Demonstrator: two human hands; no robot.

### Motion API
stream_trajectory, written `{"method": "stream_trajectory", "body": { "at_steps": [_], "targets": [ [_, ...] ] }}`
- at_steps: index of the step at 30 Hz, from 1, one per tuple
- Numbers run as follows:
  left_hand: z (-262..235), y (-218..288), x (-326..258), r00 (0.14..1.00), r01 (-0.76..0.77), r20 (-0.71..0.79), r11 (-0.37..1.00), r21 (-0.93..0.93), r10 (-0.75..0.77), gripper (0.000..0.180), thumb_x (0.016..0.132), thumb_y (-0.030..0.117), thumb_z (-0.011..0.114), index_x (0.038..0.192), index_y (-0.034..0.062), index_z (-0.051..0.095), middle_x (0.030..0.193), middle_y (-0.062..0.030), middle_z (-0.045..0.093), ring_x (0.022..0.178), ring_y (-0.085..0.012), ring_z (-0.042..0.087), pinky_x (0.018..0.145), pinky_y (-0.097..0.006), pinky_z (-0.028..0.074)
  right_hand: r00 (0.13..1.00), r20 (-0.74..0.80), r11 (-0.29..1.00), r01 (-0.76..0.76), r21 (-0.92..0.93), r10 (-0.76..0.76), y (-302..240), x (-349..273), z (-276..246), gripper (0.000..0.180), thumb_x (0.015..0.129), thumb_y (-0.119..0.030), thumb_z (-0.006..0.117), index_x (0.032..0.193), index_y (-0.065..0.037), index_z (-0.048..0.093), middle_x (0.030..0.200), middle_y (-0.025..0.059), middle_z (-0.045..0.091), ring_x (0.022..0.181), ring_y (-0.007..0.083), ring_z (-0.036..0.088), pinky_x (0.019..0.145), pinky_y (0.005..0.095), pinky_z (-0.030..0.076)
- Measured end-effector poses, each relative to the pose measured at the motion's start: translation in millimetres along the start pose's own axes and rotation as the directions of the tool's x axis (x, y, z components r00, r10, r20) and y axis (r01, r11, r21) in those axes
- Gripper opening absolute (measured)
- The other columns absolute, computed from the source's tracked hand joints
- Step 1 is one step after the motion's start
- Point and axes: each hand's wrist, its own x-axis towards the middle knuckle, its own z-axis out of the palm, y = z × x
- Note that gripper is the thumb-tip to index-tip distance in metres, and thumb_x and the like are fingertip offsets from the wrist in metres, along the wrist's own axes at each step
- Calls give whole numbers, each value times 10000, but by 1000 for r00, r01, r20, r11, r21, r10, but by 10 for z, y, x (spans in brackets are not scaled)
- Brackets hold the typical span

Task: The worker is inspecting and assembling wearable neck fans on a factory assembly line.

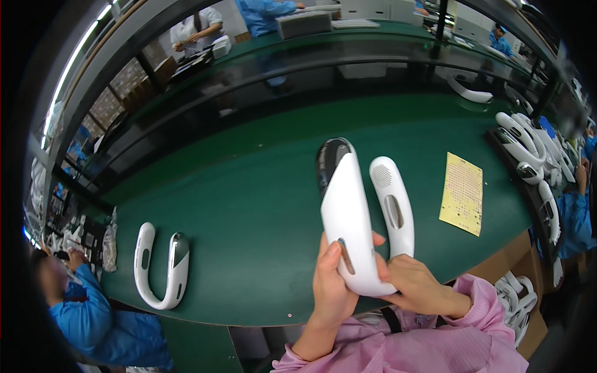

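One white U-shaped device (347, 217) — left hand (331, 285) wrapped round one arm, right hand (415, 283) closed at the bend — a slack grip could drop it.

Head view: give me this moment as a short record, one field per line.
Left hand: grips a white, U-shaped, plastic-looking device with a dark glossy tip
Right hand: grips the same device near its lower bend
Surface: dark green tabletop
Left side: similar white U-shaped unit, lying on the tabletop
Right side: yellow rectangular printed sheet, lying on the tabletop
Lower right: brown cardboard box holding white curved parts
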Motion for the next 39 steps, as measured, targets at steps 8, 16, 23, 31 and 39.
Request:
{"method": "stream_trajectory", "body": {
  "at_steps": [8, 16, 23, 31, 39],
  "targets": [
    [-838, 255, -27, 974, -223, 140, 867, 446, 179, 362, 951, 210, 366, 1170, -49, 493, 1240, -161, 473, 1099, -248, 501, 963, -382, 383, 998, -58, 871, -15, -491, -16, 755, 995, -364, 270, 687, -76, 670, 882, -26, 491, 748, 145, 538, 718, 329, 524, 661, 411, 398],
    [-1777, 1371, -349, 440, 67, 190, -244, 968, 878, 344, 808, 112, 597, 1110, -13, 488, 1187, -180, 495, 1136, -329, 442, 966, -410, 322, 943, -252, 712, -23, -702, -218, 1726, 1893, -468, 337, 669, 7, 612, 987, -17, 503, 977, 133, 511, 957, 303, 481, 842, 392, 385],
    [-2368, 1977, -781, 791, 364, 98, -594, 718, 604, 402, 699, 293, 707, 930, -8, 576, 865, -109, 576, 908, -291, 533, 1017, -508, 220, 909, 1, 833, 383, -399, -417, 368, 1564, -20, 281, 680, -8, 628, 948, -7, 547, 1052, 150, 515, 1031, 314, 480, 931, 430, 369],
    [-767, 1445, -632, 839, -486, 534, -587, 648, -105, 374, 585, 312, 753, 866, 105, 618, 803, 3, 575, 843, -174, 546, 953, -497, 234, 854, 308, 823, 501, -267, -420, -626, 1069, -308, 574, 664, -344, 701, 1062, 21, 506, 1068, 176, 535, 1009, 304, 520, 897, 418, 401],
    [-339, 215, -328, 665, -742, 606, 287, 607, 438, 652, 681, 278, 716, 1220, 38, 441, 1252, -145, 355, 1167, -274, 376, 999, -458, 285, 808, 478, 749, -544, 379, 345, -629, -299, -755, 500, 760, -94, 608, 1152, 36, 326, 770, 146, 594, 629, 256, 618, 553, 332, 471]
  ]
}}
